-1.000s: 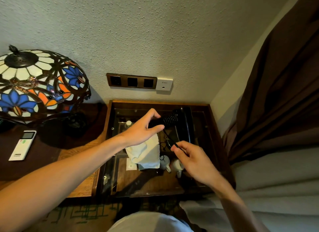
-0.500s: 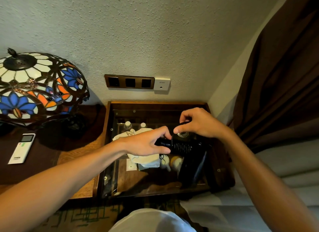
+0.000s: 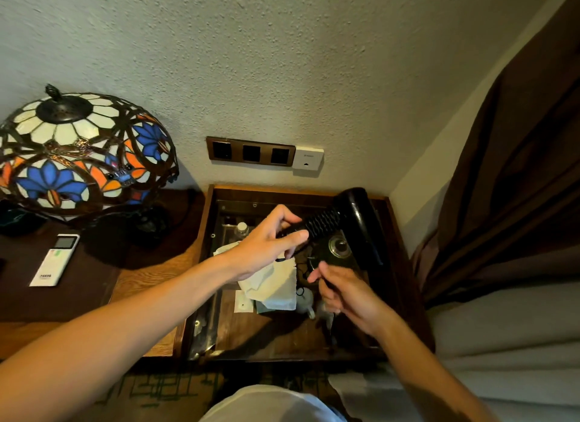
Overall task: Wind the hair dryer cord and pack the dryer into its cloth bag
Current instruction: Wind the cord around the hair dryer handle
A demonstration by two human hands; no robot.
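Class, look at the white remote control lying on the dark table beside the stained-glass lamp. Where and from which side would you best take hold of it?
Grip the white remote control across its two long edges, around the plain middle below its small screen, coming down from above. It lies flat and face up on the dark wooden table, slim and rectangular, so its narrow width probably suits a pinch. The stained-glass lamp overhangs its far end, so approach from the near side.
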